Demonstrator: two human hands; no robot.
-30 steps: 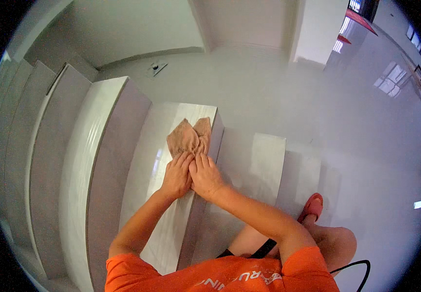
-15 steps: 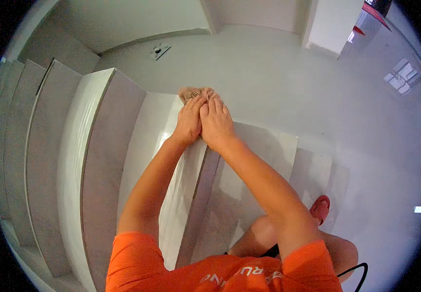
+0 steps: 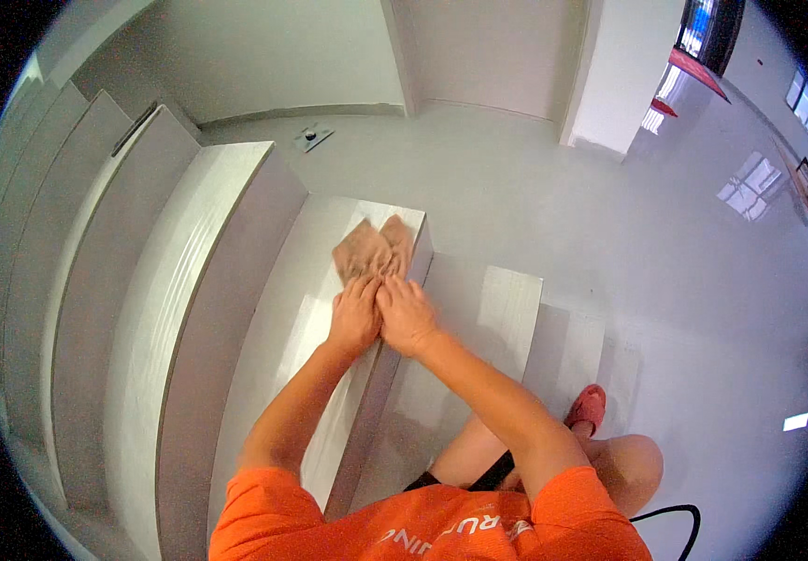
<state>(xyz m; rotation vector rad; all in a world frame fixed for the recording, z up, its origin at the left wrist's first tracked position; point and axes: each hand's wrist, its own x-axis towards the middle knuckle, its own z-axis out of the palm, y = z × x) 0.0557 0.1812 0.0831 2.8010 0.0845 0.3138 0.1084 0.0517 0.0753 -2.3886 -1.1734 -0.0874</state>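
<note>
Both of my hands press a tan cloth (image 3: pixel 363 249) on the pale, glossy step (image 3: pixel 273 327) near its outer edge. My left hand (image 3: pixel 355 313) and my right hand (image 3: pixel 407 316) sit side by side, fingers curled onto the cloth's near part. The rest of the cloth lies in two loose flaps beyond my fingertips, toward the far end of the step. My palms are hidden.
More curved steps (image 3: pixel 123 234) rise at the left; lower steps (image 3: pixel 509 309) descend at the right to a glossy grey floor (image 3: pixel 665 262). A small square object (image 3: pixel 313 138) lies near the back wall (image 3: pixel 292 56). My foot in a red slipper (image 3: pixel 587 407) is at the lower right.
Half a second ago my hands were farther forward with the cloth bunched under them. They have since drawn back toward me, and the cloth's flaps show again, much as one second ago.
</note>
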